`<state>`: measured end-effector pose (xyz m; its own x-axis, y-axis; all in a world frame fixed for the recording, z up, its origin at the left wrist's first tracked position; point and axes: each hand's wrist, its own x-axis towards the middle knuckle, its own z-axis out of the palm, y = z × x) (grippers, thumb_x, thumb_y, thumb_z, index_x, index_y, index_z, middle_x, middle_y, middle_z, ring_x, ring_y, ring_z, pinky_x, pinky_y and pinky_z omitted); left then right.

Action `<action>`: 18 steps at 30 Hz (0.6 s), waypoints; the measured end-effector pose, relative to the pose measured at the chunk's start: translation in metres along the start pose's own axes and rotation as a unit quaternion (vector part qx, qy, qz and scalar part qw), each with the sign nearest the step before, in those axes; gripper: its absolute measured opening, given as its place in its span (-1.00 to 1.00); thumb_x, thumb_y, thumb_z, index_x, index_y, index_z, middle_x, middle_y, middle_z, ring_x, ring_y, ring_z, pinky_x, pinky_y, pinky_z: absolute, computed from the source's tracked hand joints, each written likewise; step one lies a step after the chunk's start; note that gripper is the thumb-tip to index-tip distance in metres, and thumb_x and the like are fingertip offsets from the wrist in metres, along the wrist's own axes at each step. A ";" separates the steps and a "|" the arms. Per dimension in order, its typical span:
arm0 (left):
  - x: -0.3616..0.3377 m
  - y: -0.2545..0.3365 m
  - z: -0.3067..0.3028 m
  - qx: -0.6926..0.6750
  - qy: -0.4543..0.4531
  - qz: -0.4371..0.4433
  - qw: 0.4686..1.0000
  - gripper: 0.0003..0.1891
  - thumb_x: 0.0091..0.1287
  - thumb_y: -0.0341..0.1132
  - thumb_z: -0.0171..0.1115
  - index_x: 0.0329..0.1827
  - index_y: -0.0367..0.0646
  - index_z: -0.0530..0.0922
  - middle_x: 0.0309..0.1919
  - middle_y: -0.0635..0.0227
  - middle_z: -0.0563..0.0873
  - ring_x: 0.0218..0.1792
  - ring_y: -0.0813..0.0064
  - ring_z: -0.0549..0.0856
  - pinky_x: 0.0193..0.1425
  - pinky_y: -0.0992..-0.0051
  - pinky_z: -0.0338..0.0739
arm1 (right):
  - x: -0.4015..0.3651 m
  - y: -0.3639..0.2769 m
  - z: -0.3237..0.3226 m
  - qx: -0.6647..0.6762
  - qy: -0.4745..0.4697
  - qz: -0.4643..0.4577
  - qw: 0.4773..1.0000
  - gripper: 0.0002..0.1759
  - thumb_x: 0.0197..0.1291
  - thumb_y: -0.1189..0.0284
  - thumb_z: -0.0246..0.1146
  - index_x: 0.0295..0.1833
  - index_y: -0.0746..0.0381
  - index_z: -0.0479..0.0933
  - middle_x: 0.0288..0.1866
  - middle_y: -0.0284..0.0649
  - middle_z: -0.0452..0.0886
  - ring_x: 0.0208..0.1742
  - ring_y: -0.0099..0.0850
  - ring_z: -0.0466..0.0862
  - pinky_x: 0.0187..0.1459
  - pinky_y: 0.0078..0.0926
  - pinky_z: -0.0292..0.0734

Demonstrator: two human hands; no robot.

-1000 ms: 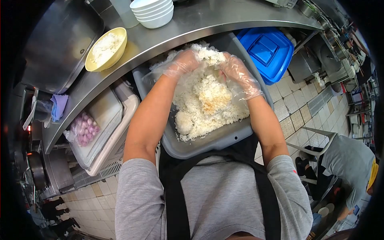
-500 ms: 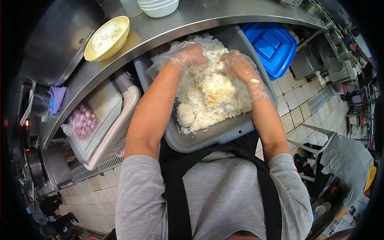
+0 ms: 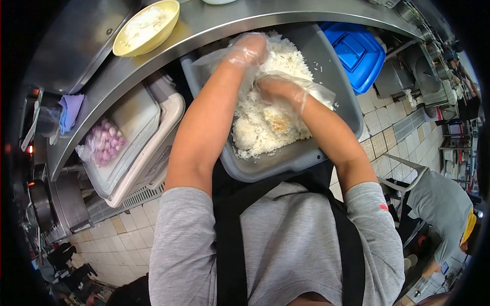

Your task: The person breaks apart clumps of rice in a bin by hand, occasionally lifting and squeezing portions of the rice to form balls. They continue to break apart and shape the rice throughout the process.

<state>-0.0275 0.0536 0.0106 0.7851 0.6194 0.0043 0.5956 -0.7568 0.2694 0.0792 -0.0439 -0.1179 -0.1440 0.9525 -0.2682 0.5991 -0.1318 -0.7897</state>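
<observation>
Kitchen: we see a steel counter (image 3: pixel 286 13) curving across the top, with tiled floor below.
Tub: grey tub (image 3: pixel 342 109) sits against the counter's front edge, its near rim at the apron.
Rice: rice (image 3: pixel 265 127) is heaped along the tub's middle and far end.
Left hand: left hand (image 3: pixel 250 48), gloved, is curled narrow on the rice at the far rim; we cannot tell its grip.
Right hand: right hand (image 3: pixel 278 89), gloved, is mid-tub with fingertips buried; we cannot tell its spread.
Room: bare tub wall on the right, and the 2 forearms are close together.
Around: yellow bowl (image 3: pixel 145 28) stands on the counter's left; blue lid (image 3: pixel 360 53) lies just beside the tub's right corner; 1 person (image 3: pixel 439 214) bends at the right.
</observation>
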 end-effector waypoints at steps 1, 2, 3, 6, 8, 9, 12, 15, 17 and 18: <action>-0.001 0.002 -0.005 -0.003 -0.021 -0.009 1.000 -0.71 0.10 -0.36 0.10 -0.13 -0.07 0.68 -0.16 0.05 0.69 -0.10 0.04 0.65 0.03 0.30 0.53 | -0.005 -0.010 0.001 -0.002 -0.005 -0.005 1.000 -0.68 0.28 0.32 0.05 0.10 0.09 0.51 -0.06 -0.02 0.62 -0.09 -0.18 0.63 -0.06 -0.28 0.51; -0.001 0.001 -0.006 -0.007 -0.042 -0.017 0.999 -0.70 0.11 -0.35 0.10 -0.11 -0.06 0.68 -0.16 0.06 0.69 -0.10 0.04 0.65 0.02 0.29 0.53 | -0.030 -0.064 -0.017 -0.140 -0.030 0.001 0.990 -0.69 0.29 0.32 0.04 0.09 0.10 0.52 -0.06 -0.02 0.62 -0.10 -0.19 0.63 -0.06 -0.28 0.51; 0.002 -0.007 0.003 -0.031 -0.002 0.016 0.999 -0.69 0.13 -0.27 0.10 -0.10 -0.07 0.67 -0.19 0.07 0.70 -0.14 0.07 0.66 0.00 0.31 0.53 | -0.044 -0.093 -0.026 -0.276 -0.054 0.006 0.960 -0.70 0.29 0.32 0.03 0.07 0.11 0.53 -0.06 -0.03 0.62 -0.10 -0.20 0.63 -0.06 -0.29 0.51; 0.007 -0.016 0.010 -0.036 -0.025 0.095 0.995 -0.69 0.14 -0.21 0.13 -0.10 -0.07 0.67 -0.16 0.11 0.70 -0.11 0.14 0.66 0.04 0.32 0.50 | -0.029 -0.069 -0.032 -0.117 0.070 0.125 0.983 -0.73 0.26 0.35 0.08 0.01 0.13 0.57 -0.09 -0.04 0.64 -0.12 -0.17 0.64 -0.07 -0.28 0.52; 0.010 -0.017 0.014 -0.076 -0.041 0.083 0.993 -0.69 0.10 -0.17 0.18 -0.17 -0.12 0.67 -0.18 0.12 0.69 -0.11 0.18 0.65 0.03 0.31 0.49 | -0.036 -0.066 -0.041 -0.269 0.132 -0.015 0.954 -0.75 0.22 0.37 0.12 -0.02 0.12 0.59 -0.11 -0.05 0.65 -0.14 -0.13 0.65 -0.10 -0.27 0.53; 0.007 -0.014 0.013 -0.099 -0.011 0.080 0.992 -0.70 0.05 -0.17 0.20 -0.24 -0.18 0.67 -0.26 0.09 0.70 -0.18 0.13 0.67 -0.05 0.29 0.52 | -0.039 -0.072 -0.046 -0.342 0.161 -0.086 0.922 -0.76 0.20 0.38 0.15 -0.04 0.11 0.61 -0.13 -0.06 0.66 -0.15 -0.12 0.65 -0.11 -0.26 0.53; -0.008 -0.005 -0.016 -0.156 -0.054 0.064 0.984 -0.67 0.00 -0.19 0.22 -0.24 -0.21 0.66 -0.25 0.05 0.70 -0.19 0.10 0.68 -0.09 0.27 0.54 | -0.048 -0.086 -0.044 -0.360 0.154 -0.098 0.915 -0.78 0.13 0.39 0.20 -0.11 0.18 0.63 -0.19 -0.05 0.67 -0.17 -0.07 0.66 -0.15 -0.23 0.55; -0.003 -0.001 -0.005 -0.143 -0.010 0.052 0.988 -0.65 0.00 -0.22 0.19 -0.17 -0.20 0.65 -0.15 0.04 0.69 -0.11 0.09 0.67 -0.04 0.27 0.53 | -0.050 -0.108 -0.039 -0.444 -0.002 0.082 0.892 -0.78 0.11 0.38 0.21 -0.20 0.27 0.62 -0.25 -0.02 0.67 -0.21 -0.08 0.67 -0.17 -0.21 0.55; -0.002 0.005 -0.008 -0.095 -0.012 0.013 0.995 -0.64 0.02 -0.24 0.16 -0.13 -0.20 0.64 -0.10 0.03 0.67 -0.06 0.08 0.66 0.01 0.27 0.52 | -0.045 -0.116 -0.024 -0.491 -0.008 0.056 0.869 -0.79 0.08 0.46 0.14 -0.21 0.25 0.64 -0.21 -0.06 0.68 -0.18 -0.16 0.68 -0.15 -0.23 0.55; -0.003 0.006 -0.009 -0.099 -0.007 0.015 0.995 -0.64 0.02 -0.25 0.15 -0.14 -0.21 0.64 -0.12 0.03 0.68 -0.07 0.07 0.66 0.01 0.26 0.53 | -0.044 -0.116 -0.015 -0.514 -0.013 0.042 0.857 -0.78 0.07 0.50 0.11 -0.21 0.24 0.64 -0.18 -0.07 0.68 -0.17 -0.19 0.69 -0.14 -0.24 0.55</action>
<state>-0.0281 0.0492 0.0209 0.8050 0.5932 0.0024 0.5280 -0.7184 0.4530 0.0277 -0.0664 -0.0059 -0.0764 0.9434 -0.3229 0.9835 0.1246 0.1313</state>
